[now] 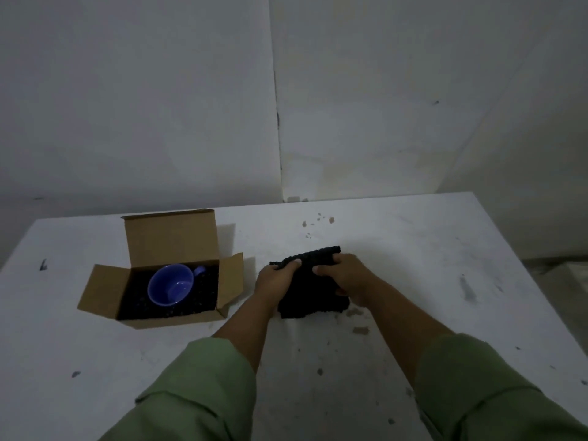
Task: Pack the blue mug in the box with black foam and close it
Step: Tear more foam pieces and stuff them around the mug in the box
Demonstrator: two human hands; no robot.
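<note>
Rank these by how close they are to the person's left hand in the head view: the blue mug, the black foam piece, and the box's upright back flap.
1. Black foam piece: gripped by the left hand itself, beside the box.
2. Blue mug: to its left, inside the box on dark foam.
3. Upright back flap: farther back, behind the mug.

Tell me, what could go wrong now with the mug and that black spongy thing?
1. The blue mug lies tilted on the foam lining of the cardboard box, so pressing the black foam piece down on it might shift it or strain its handle.
2. Both the left hand and the right hand grip the foam; it could tear or shed more crumbs.
3. The side flaps stand open and might catch the foam going in.
</note>
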